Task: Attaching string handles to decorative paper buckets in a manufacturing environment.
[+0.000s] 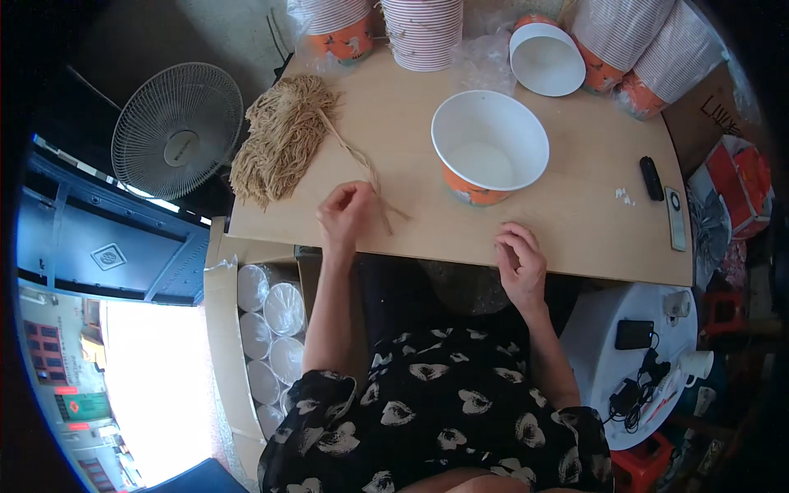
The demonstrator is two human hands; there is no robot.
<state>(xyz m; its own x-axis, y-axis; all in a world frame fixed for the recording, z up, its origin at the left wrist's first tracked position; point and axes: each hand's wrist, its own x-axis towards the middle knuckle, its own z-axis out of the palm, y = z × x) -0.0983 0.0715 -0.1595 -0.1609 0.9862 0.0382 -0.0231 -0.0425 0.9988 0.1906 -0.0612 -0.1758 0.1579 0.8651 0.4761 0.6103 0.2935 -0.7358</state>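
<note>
My left hand (344, 212) is closed near the table's front edge, thumb and fingers pressed together. Whatever it may pinch is hidden. Just right of it, tan cord strands (359, 154) trail from a thick bundle of tan twisted cords (285, 135) at the table's left side. The loose ends look slightly blurred. My right hand (523, 261) hovers by the front edge with loosely curled fingers, a gap to the thumb and nothing visible between them. Beyond it stands a large white paper tub (491, 140) with an orange patterned outside, upright and open at the top.
Along the back stand stacked paper tubs (423, 33) and a tipped white tub (548, 62). White bits (625, 196), a black object (651, 178) and a slim device (675, 218) lie right. A fan (178, 131) and a carton of wrapped cups (284, 308) flank the left.
</note>
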